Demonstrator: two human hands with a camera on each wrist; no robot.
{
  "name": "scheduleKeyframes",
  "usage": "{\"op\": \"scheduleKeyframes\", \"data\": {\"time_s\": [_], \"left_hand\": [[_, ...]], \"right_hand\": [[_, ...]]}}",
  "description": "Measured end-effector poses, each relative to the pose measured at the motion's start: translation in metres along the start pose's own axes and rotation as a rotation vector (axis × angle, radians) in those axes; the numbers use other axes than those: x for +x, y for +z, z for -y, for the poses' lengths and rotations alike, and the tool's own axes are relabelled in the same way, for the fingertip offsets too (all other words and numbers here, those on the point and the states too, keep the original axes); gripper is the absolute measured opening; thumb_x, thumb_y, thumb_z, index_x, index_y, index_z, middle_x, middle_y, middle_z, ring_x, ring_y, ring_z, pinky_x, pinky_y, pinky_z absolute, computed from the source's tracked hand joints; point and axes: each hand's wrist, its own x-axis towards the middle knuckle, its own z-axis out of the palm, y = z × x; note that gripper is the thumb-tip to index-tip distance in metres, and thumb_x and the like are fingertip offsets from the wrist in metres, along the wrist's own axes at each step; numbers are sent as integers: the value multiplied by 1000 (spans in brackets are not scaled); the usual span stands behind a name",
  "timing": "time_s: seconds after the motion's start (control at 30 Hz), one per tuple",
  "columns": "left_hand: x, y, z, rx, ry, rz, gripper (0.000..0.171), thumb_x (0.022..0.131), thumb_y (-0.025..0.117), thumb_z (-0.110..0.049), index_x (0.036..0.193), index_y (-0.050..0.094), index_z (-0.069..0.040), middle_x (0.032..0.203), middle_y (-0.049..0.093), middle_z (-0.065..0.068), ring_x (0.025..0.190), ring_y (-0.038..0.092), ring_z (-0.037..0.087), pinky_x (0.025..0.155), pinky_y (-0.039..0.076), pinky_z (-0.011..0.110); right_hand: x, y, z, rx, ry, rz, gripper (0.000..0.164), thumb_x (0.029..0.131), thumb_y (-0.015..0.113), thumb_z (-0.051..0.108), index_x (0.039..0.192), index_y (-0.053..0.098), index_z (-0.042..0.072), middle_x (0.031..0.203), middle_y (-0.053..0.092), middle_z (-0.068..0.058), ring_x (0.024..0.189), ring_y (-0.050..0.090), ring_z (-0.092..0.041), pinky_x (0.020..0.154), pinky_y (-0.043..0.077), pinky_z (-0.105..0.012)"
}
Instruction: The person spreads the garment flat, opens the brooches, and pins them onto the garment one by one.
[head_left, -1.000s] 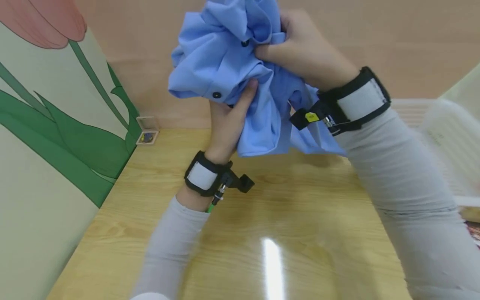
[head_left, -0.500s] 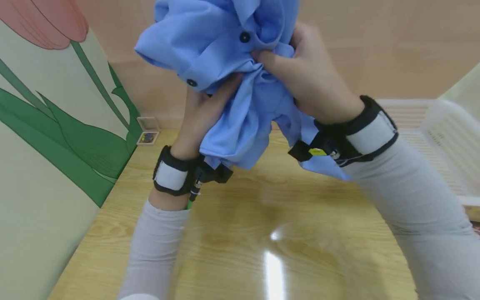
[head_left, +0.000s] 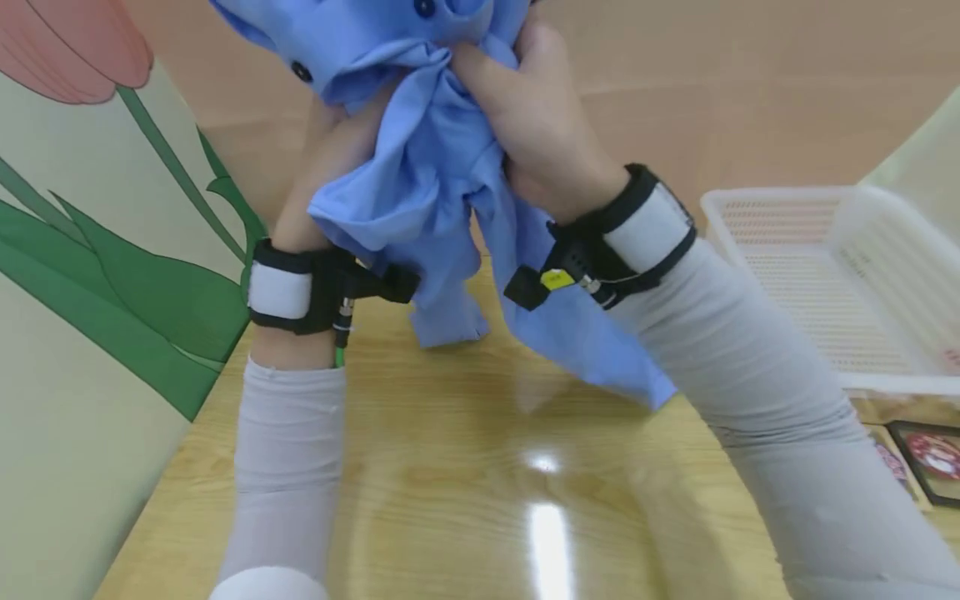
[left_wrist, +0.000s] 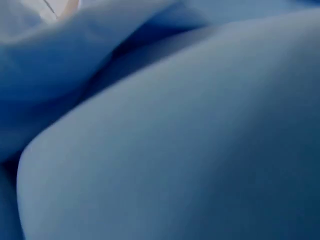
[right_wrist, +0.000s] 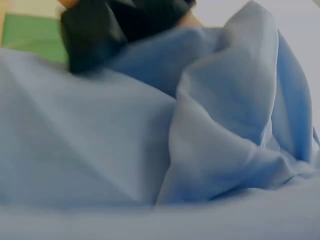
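A crumpled light-blue shirt with dark buttons hangs from both hands above the table, its top cut off by the head view's upper edge. My right hand grips the bunched cloth, thumb over the front. On the other side my left hand is partly covered by the folds, and its fingers are hidden in the cloth. One long end of the shirt trails down to the right, close to the tabletop. Blue fabric fills nearly all of the left wrist view. Folds of the shirt take up most of the right wrist view.
A white plastic basket stands at the right. Below it lie dark-framed pictures or cards. The wooden table meets a wall with a painted tulip at the left.
Both hands and the shirt have moved left, the left hand most. The shirt's lower end hangs further down and looser. More of the basket shows now.
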Motion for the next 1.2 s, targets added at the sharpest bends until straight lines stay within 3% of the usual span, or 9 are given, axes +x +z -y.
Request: {"op": "scheduleKeyframes", "data": {"time_s": [0.13, 0.23, 0.4, 0.53, 0.77, 0.87, 0.97, 1.07, 1.2], "left_hand": [[-4, -8, 27, 29, -133, 131, 53, 86, 58, -23, 134, 42, -7, 124, 52, 3, 111, 50, 15, 98, 38, 23], [-3, -11, 69, 102, -168, 315, 50, 85, 63, -20, 129, 46, -4, 119, 55, 8, 109, 53, 19, 98, 41, 30], [-13, -21, 144, 505, -246, 591, 71, 89, 60, -31, 145, 24, -7, 136, 43, 20, 123, 45, 34, 99, 40, 46], [-33, -28, 160, 754, -242, 634, 73, 91, 56, -40, 147, 21, -7, 144, 35, 21, 130, 37, 37, 103, 35, 51], [-84, -13, 149, 960, -23, 596, 46, 90, 60, -34, 124, 52, -5, 125, 55, 14, 113, 51, 30, 93, 44, 42], [-111, -2, 149, 1085, -3, 484, 32, 88, 59, -41, 96, 59, -10, 98, 57, 8, 87, 52, 24, 71, 46, 34], [-133, 7, 155, 1141, -34, 405, 42, 85, 56, -54, 80, 54, -12, 78, 50, 3, 70, 48, 19, 56, 40, 28], [-146, 17, 165, 1101, -94, 429, 57, 76, 55, -69, 80, 52, -12, 69, 48, 0, 58, 47, 13, 48, 38, 25], [-153, 30, 177, 1020, -115, 496, 70, 65, 58, -76, 89, 49, -10, 64, 44, -2, 51, 43, 10, 43, 35, 23]], "right_hand": [[-26, -9, -24, 61, 142, -14, 39, 89, 52, 4, 126, 39, 5, 114, 49, -5, 107, 51, -17, 86, 48, -27], [-72, -33, -39, -16, 301, -26, 42, 92, 54, 18, 130, 38, 14, 118, 50, -7, 102, 54, -20, 72, 53, -31], [-182, -85, -63, -388, 750, 76, 55, 95, 44, 43, 139, 26, 15, 120, 43, -10, 84, 50, -19, 57, 38, -27], [-229, -120, -67, -559, 903, 167, 70, 95, 43, 44, 149, 11, 13, 140, 32, -11, 92, 49, -18, 60, 38, -27], [-194, -186, -90, -677, 751, 52, 58, 96, 43, 43, 138, 35, 5, 137, 37, -16, 107, 45, -16, 76, 40, -35], [-163, -216, -115, -730, 859, 74, 72, 93, 40, 54, 142, 28, 2, 141, 32, -23, 120, 37, -33, 87, 38, -49], [-136, -242, -138, -764, 1051, 191, 87, 90, 33, 64, 145, 17, -1, 142, 29, -29, 124, 34, -46, 96, 32, -59], [-120, -258, -154, -770, 1188, 287, 87, 88, 33, 66, 141, 25, -2, 132, 42, -29, 114, 48, -42, 94, 39, -52], [-112, -262, -170, -745, 1270, 262, 81, 80, 50, 68, 122, 41, -1, 112, 52, -14, 98, 56, -25, 83, 47, -34]]}}
